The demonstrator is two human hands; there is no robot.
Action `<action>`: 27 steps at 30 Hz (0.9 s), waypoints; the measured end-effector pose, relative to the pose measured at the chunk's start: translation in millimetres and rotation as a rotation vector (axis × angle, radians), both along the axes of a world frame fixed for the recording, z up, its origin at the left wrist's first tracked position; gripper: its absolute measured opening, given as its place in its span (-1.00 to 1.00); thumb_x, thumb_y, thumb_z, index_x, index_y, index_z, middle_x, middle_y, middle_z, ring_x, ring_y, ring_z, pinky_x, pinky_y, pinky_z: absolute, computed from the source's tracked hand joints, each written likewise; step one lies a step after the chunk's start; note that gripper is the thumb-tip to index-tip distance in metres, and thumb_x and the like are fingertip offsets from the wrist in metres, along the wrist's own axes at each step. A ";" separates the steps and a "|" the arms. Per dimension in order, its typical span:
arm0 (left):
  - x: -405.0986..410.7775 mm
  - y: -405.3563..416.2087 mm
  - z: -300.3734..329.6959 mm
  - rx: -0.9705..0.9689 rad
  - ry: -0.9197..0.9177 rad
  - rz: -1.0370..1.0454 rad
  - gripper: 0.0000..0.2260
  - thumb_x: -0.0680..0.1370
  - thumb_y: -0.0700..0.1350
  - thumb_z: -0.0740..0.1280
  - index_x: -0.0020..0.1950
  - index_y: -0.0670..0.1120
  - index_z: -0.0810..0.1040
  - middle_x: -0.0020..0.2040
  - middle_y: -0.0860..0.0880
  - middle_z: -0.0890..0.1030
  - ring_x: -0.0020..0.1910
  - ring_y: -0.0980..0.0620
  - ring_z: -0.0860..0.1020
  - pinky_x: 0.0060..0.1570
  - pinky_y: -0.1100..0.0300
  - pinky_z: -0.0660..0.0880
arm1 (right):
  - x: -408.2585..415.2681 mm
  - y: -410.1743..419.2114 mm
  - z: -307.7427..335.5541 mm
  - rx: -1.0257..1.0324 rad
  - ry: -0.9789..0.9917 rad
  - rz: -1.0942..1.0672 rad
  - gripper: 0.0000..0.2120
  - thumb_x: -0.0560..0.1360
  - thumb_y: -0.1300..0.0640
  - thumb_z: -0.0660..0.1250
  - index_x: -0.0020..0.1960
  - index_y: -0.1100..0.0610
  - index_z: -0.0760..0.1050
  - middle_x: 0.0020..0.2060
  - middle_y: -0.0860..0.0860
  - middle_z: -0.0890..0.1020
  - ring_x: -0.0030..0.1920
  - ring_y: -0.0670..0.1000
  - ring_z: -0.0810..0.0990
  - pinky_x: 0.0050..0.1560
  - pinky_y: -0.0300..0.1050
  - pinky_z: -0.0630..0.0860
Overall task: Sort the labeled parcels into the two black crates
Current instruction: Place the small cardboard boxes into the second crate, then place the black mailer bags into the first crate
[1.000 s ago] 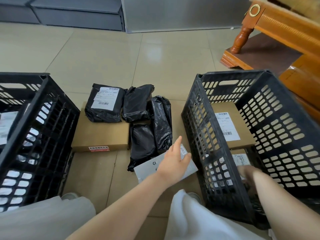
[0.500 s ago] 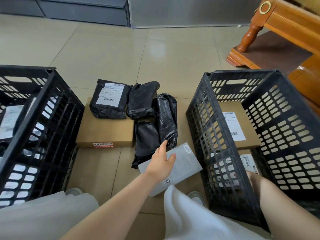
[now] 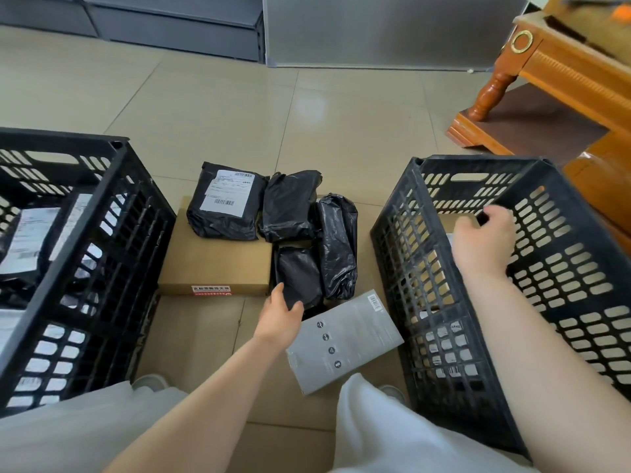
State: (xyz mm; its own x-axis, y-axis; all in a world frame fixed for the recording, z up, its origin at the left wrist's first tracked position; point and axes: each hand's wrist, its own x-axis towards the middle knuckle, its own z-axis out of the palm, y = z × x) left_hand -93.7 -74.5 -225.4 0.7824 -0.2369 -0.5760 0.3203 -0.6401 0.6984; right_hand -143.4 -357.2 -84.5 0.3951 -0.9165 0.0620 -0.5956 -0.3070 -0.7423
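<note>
Two black crates stand on the floor: the left crate (image 3: 82, 254) holds labeled parcels, the right crate (image 3: 563, 254) holds brown boxes. Between them lie a flat brown box (image 3: 215, 268), a labeled black bag (image 3: 225, 203), and three plain black bags: one at the back (image 3: 290, 203), one upright at the right (image 3: 336, 244), one at the front (image 3: 297, 274). My left hand (image 3: 280, 315) rests on the near end of the front black bag, fingers curled around its edge. A grey box (image 3: 345, 339) lies just right of that hand. My right hand (image 3: 485, 240) hovers open inside the right crate.
Carved wooden furniture (image 3: 553, 80) stands at the back right, close behind the right crate. Grey cabinets (image 3: 177, 22) line the far wall. My knees in light trousers (image 3: 392, 428) fill the bottom of the view, with tiled floor beyond the parcels.
My left hand left the grey box on the floor and moved forward onto the front black bag. My right hand rose from the right crate's bottom and now hovers over the box inside.
</note>
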 end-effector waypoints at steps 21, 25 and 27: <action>-57.9 35.8 -58.2 -0.036 0.261 0.444 -0.61 0.55 -0.20 0.19 0.37 0.04 0.45 0.32 -0.06 0.49 0.19 -0.06 0.49 0.14 0.13 0.41 | 43.5 98.0 -140.2 0.300 0.596 0.481 -0.44 0.61 -0.01 0.30 0.48 0.22 0.23 0.23 0.19 0.55 0.20 0.21 0.54 0.02 -0.05 0.45; -50.1 31.0 -56.7 -0.076 0.241 0.505 -0.66 0.56 -0.16 0.20 0.33 0.04 0.47 0.30 -0.04 0.50 0.22 -0.09 0.49 0.24 0.01 0.43 | 48.3 101.0 -150.6 0.145 0.565 0.468 -0.80 0.61 0.04 0.28 0.05 0.18 0.50 -0.04 0.11 0.61 -0.05 0.15 0.54 -0.16 -0.10 0.38; -43.7 28.3 -53.8 -0.072 0.227 0.534 -0.67 0.57 -0.15 0.21 0.32 0.04 0.48 0.29 -0.04 0.47 0.27 -0.11 0.45 0.29 -0.07 0.41 | 49.8 103.6 -153.7 0.117 0.531 0.466 -0.82 0.61 0.07 0.27 -0.05 0.19 0.48 -0.14 0.10 0.59 -0.09 0.17 0.57 -0.22 -0.06 0.42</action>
